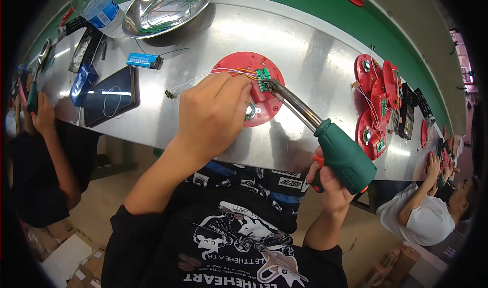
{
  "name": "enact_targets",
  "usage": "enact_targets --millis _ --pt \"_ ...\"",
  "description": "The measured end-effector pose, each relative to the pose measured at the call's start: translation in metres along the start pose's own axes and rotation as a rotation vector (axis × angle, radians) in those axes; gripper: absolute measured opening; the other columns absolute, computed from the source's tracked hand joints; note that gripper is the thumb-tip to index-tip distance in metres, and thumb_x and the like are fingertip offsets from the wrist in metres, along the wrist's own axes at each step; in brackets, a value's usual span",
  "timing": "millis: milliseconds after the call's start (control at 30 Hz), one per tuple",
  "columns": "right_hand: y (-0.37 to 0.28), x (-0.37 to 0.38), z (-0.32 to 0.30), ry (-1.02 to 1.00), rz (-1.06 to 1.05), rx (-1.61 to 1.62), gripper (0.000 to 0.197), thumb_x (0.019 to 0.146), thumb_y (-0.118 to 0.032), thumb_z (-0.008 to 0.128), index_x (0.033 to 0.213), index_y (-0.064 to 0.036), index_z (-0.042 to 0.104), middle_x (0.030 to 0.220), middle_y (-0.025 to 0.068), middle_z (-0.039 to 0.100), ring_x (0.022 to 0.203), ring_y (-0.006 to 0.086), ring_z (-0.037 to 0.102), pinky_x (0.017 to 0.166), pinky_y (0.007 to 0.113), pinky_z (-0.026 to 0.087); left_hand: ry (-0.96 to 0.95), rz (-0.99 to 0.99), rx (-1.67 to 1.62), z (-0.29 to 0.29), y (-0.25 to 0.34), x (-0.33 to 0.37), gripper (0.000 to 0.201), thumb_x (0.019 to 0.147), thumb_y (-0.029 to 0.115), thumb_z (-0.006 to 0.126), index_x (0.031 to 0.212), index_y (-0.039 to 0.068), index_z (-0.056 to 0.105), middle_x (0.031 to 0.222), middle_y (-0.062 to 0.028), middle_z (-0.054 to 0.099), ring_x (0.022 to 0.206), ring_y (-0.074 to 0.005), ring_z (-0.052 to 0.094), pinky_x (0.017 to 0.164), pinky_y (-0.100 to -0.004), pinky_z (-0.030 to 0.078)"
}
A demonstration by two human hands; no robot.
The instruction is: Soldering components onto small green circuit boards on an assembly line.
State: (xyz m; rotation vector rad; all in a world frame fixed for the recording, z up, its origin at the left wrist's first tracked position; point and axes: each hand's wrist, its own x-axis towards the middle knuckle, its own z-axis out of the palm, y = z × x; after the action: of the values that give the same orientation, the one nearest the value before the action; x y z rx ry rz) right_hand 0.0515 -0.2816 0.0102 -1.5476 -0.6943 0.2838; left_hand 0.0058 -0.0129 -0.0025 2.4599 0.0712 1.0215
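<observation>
A round red plastic disc [268,110] lies on the metal bench in front of me, with a small green circuit board [263,74] near its top. Yellow, white and dark wires [244,72] run to that board from the left. My left hand [211,112] is over the disc's left side, thumb and fingers pinched on a thin wire beside the board; the fingers hide most of it. A green soldering gun [348,158] is gripped in my right hand [331,186]. Its metal tip touches or nearly touches the board. A tiny connector [169,94] lies left of my hand.
Several red discs with boards and wires [373,107] are piled at right. To the left are a dark tablet-like panel [111,95], a blue lighter [144,60], a steel bowl of green wires [168,8] and a water bottle [99,10]. Co-workers [424,206] sit at both sides.
</observation>
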Motion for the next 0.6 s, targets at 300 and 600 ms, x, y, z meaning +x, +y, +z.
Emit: enact_targets --millis 300,600 --pt "-0.010 0.008 0.006 0.082 0.092 0.192 0.033 0.088 0.005 0.063 0.120 0.0114 0.060 0.094 0.0151 0.067 0.064 0.0155 0.062 0.057 0.028 0.051 -0.044 -0.026 -0.030 -0.005 0.003 0.001 0.008 0.086 0.000 0.068 0.093 -0.003 0.068 0.080 -0.0152 0.066 0.068 -0.0322 0.064 0.062 -0.0388 0.051" --pt "-0.007 0.006 -0.004 0.012 0.122 0.066 0.040 0.087 -0.011 0.063 0.121 0.0092 0.059 0.104 0.0200 0.064 0.057 0.0230 0.060 0.046 0.030 0.048 -0.079 -0.042 -0.022 -0.005 0.003 0.000 0.008 0.087 0.001 0.068 0.093 -0.003 0.068 0.080 -0.0145 0.066 0.069 -0.0319 0.064 0.063 -0.0391 0.051"
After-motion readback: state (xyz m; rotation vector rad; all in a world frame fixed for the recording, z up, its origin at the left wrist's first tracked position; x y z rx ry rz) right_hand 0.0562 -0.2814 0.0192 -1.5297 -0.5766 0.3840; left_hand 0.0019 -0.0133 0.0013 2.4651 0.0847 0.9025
